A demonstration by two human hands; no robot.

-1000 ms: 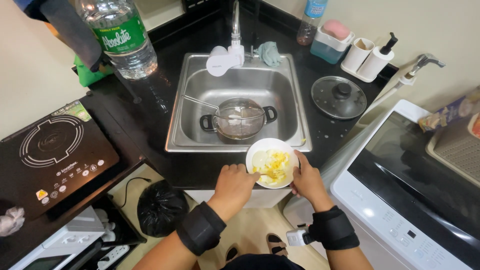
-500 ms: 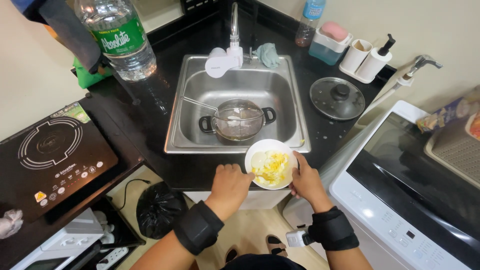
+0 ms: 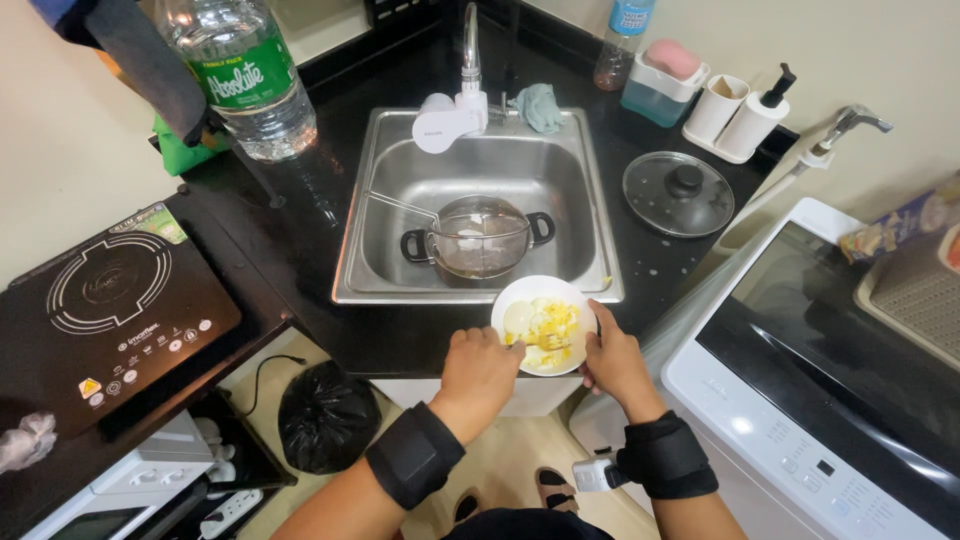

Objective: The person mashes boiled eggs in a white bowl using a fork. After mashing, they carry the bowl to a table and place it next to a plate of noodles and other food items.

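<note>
Below the middle of the frame, on the front edge of the black counter (image 3: 300, 250), sits a small white plate (image 3: 545, 324) carrying yellow scrambled food. The person's left hand (image 3: 480, 368) is at the plate's lower left rim with its fingers curled together; something thin seems to reach from it onto the food, but whether the fingers grip it cannot be told. The right hand (image 3: 612, 358) is clamped on the plate's right rim, thumb on top. Both wrists wear black bands. Just above the plate lies the steel sink (image 3: 590, 200), and in its basin stands a pot (image 3: 478, 238) with two black handles and a long utensil leaning out to the upper left. A tap (image 3: 468, 60) rises at the top centre. At right of the sink a glass lid (image 3: 678, 193) with a black knob lies flat on the counter. In the upper left stands a large clear water bottle (image 3: 240, 75); at the left edge is a black induction cooker (image 3: 110, 300). A black bag (image 3: 325, 415) sits on the floor at lower left, and a white washing machine (image 3: 820, 400) fills the lower right.
</note>
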